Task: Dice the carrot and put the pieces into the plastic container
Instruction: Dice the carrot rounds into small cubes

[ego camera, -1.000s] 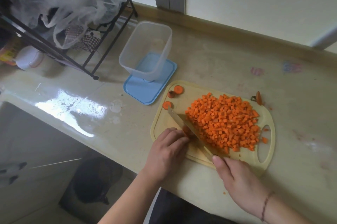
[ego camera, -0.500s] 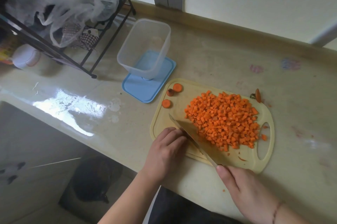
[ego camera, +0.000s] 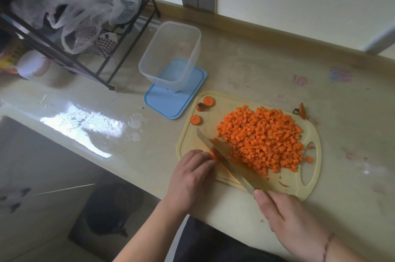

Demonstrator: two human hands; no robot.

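On the pale yellow plastic cutting board (ego camera: 188, 144), dicing looks nearly done: the left hand (ego camera: 192, 176) pins a last small orange carrot stub (ego camera: 213, 156) at the board's near left edge, while the right hand (ego camera: 284, 214) grips the steel kitchen knife (ego camera: 224, 158), blade beside that stub. A large heap of diced carrot cubes (ego camera: 263, 140) covers the board's middle. Next, I judge, come a few final cuts, then carrying the cubes to the empty clear rectangular plastic container (ego camera: 171, 56) standing just beyond the board's far left corner.
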